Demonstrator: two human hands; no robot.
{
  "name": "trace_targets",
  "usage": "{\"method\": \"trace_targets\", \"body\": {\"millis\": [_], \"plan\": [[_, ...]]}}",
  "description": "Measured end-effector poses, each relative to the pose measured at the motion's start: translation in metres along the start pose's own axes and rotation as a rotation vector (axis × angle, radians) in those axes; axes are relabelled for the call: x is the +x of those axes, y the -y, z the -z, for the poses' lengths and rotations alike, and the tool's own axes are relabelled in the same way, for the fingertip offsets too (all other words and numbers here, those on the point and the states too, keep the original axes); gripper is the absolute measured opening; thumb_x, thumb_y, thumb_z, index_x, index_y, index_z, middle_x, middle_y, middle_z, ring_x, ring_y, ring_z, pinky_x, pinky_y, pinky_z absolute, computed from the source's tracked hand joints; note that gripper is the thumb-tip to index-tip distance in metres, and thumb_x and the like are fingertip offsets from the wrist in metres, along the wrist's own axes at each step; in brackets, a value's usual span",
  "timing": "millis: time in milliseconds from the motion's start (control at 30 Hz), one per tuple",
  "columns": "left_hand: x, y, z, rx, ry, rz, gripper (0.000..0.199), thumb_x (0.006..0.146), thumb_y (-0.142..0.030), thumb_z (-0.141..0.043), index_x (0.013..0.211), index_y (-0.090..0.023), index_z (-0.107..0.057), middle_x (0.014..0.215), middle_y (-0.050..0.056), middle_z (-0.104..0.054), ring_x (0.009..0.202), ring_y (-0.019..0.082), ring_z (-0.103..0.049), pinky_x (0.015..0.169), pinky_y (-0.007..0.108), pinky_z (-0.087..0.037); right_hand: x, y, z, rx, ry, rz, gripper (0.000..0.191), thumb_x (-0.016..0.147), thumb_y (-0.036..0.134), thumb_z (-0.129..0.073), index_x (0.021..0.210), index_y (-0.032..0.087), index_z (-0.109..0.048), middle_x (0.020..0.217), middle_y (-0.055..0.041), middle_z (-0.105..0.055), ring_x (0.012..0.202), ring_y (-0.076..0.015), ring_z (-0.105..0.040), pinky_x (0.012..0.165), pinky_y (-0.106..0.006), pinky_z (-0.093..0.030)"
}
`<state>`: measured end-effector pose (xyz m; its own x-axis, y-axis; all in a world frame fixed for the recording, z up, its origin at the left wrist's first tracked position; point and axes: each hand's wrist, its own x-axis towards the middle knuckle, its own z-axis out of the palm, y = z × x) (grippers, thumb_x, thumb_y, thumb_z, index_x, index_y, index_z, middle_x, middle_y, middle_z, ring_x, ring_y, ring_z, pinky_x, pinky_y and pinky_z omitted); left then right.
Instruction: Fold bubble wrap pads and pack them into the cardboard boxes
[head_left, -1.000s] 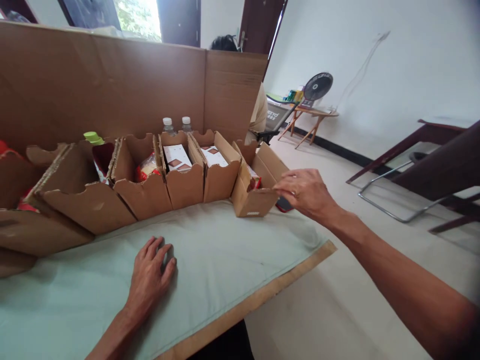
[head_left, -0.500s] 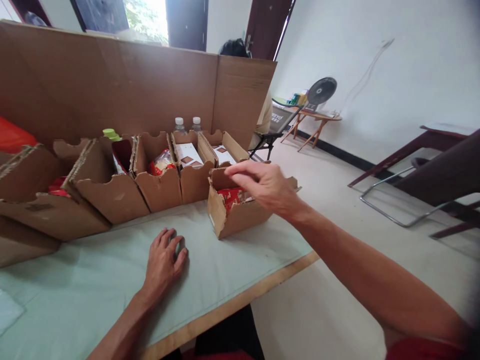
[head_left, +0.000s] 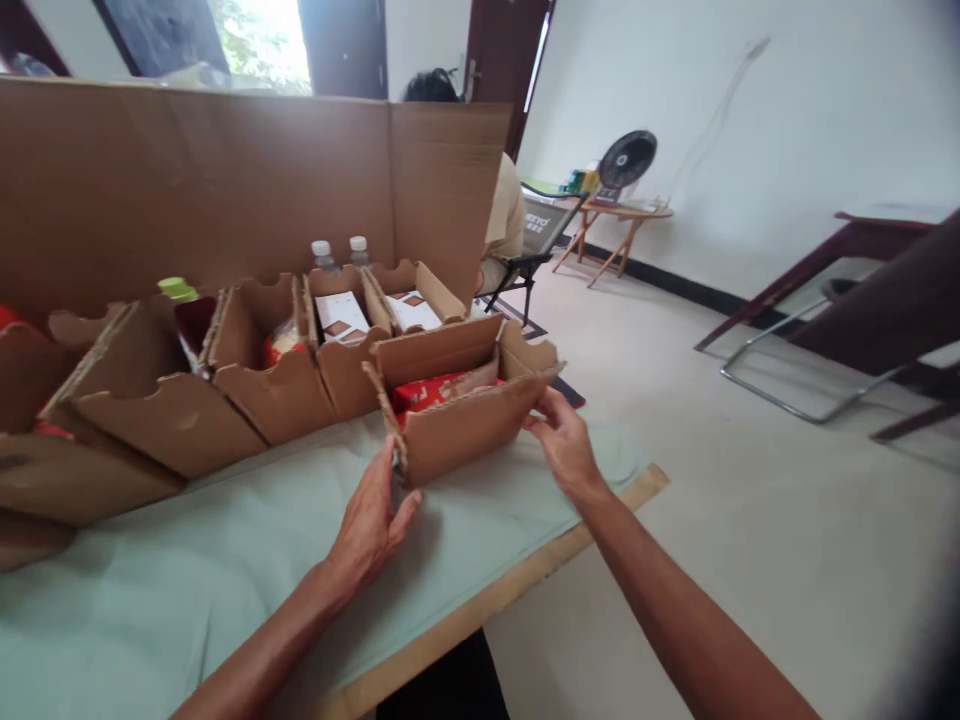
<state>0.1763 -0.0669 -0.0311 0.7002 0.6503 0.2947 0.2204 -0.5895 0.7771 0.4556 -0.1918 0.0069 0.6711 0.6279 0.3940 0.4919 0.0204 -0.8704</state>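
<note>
A cardboard box (head_left: 465,425) with an open top sits at the right end of the table, between my two hands. Red printed packets (head_left: 427,393) lie inside it. My left hand (head_left: 369,515) presses its fingers against the box's left end, thumb held apart at the near side. At the right end, my right hand (head_left: 564,440) grips the near corner with fingers and thumb. Whether the box's bottom is fully on the cloth, I cannot tell.
Several similar cardboard bins (head_left: 270,400) stand in a row at left, holding packets and white boxes (head_left: 341,316). Behind them rise two bottles (head_left: 321,256) and a tall cardboard panel (head_left: 247,180). A person (head_left: 506,205) sits beyond it. The table's wooden edge (head_left: 517,590) runs along the front.
My right hand has come down from above the box to its right end. My left hand has moved from the cloth to the left end. The box has turned slightly.
</note>
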Motion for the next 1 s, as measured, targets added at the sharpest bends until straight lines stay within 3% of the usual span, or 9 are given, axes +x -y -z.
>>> {"method": "trace_targets", "body": {"millis": [67,167,267,367,467,633,767,900,1000], "plan": [[0.008,0.002,-0.009,-0.047,-0.053,0.067,0.069,0.095,-0.032,-0.054,0.159,-0.019,-0.030,0.152,0.021,-0.052,0.138,0.035,-0.053,0.115,0.056,-0.042,0.005,-0.004,0.000,-0.064,0.037,-0.002,0.050,0.082,0.028,-0.057,0.131,0.022,-0.063,0.127,-0.0095,-0.072,0.115,-0.0237,-0.068,0.097,-0.040,-0.056],[0.008,0.011,-0.013,-0.040,-0.069,0.151,0.058,0.094,-0.033,-0.051,0.150,-0.018,-0.042,0.141,0.020,-0.060,0.130,0.035,-0.058,0.110,0.055,-0.045,0.021,-0.018,0.022,-0.231,0.062,-0.037,0.047,0.081,0.028,-0.058,0.127,0.022,-0.067,0.132,-0.0097,-0.069,0.121,-0.0260,-0.065,0.099,-0.042,-0.054],[0.001,0.016,-0.015,0.021,-0.076,0.161,0.056,0.090,-0.035,-0.055,0.143,-0.015,-0.050,0.138,0.021,-0.060,0.132,0.037,-0.055,0.111,0.055,-0.044,0.047,-0.040,0.049,-0.461,0.024,-0.120,0.049,0.079,0.030,-0.063,0.126,0.018,-0.067,0.143,-0.0153,-0.061,0.134,-0.0344,-0.054,0.109,-0.052,-0.044],[-0.004,0.017,-0.019,0.066,-0.122,0.193,0.060,0.088,-0.034,-0.056,0.144,-0.014,-0.049,0.139,0.022,-0.059,0.132,0.038,-0.055,0.109,0.055,-0.044,0.072,-0.062,0.061,-0.667,0.027,-0.221,0.059,0.076,0.034,-0.069,0.132,0.017,-0.063,0.147,-0.0200,-0.057,0.137,-0.0430,-0.048,0.111,-0.060,-0.036],[-0.005,0.017,-0.022,0.078,-0.145,0.211,0.059,0.086,-0.033,-0.058,0.142,-0.016,-0.050,0.136,0.021,-0.061,0.129,0.037,-0.057,0.108,0.055,-0.045,0.088,-0.076,0.061,-0.797,0.102,-0.290,0.065,0.077,0.041,-0.072,0.137,0.019,-0.060,0.141,-0.0195,-0.062,0.129,-0.0424,-0.054,0.104,-0.057,-0.040],[-0.001,0.015,-0.021,0.066,-0.138,0.229,0.058,0.086,-0.033,-0.059,0.141,-0.014,-0.052,0.137,0.023,-0.060,0.130,0.039,-0.056,0.110,0.057,-0.044,0.098,-0.077,0.061,-0.933,0.218,-0.292,0.055,0.086,0.045,-0.066,0.134,0.019,-0.061,0.130,-0.0176,-0.069,0.118,-0.0371,-0.062,0.096,-0.048,-0.044],[-0.004,0.001,-0.018,-0.019,-0.188,0.242,0.060,0.086,-0.030,-0.063,0.144,-0.019,-0.051,0.145,0.020,-0.057,0.137,0.039,-0.051,0.117,0.057,-0.038,0.091,-0.058,0.069,-1.034,0.223,-0.250,0.055,0.083,0.039,-0.066,0.132,0.014,-0.062,0.123,-0.0217,-0.071,0.114,-0.0395,-0.063,0.096,-0.050,-0.042],[-0.028,-0.033,-0.014,-0.123,-0.342,0.234,0.059,0.089,-0.032,-0.067,0.146,-0.030,-0.051,0.157,0.010,-0.048,0.148,0.034,-0.041,0.125,0.054,-0.028,0.054,-0.032,0.087,-1.082,0.214,-0.226,0.059,0.080,0.037,-0.067,0.134,0.013,-0.061,0.124,-0.0214,-0.070,0.113,-0.0394,-0.064,0.092,-0.046,-0.048],[-0.051,-0.068,-0.021,-0.327,-0.226,0.334,0.042,0.093,-0.040,-0.066,0.134,-0.029,-0.065,0.147,0.008,-0.060,0.142,0.034,-0.049,0.123,0.053,-0.032,0.003,-0.015,0.104,-1.004,0.200,-0.243,0.063,0.078,0.043,-0.070,0.134,0.017,-0.062,0.126,-0.0169,-0.072,0.114,-0.0385,-0.066,0.091,-0.046,-0.053]]}}
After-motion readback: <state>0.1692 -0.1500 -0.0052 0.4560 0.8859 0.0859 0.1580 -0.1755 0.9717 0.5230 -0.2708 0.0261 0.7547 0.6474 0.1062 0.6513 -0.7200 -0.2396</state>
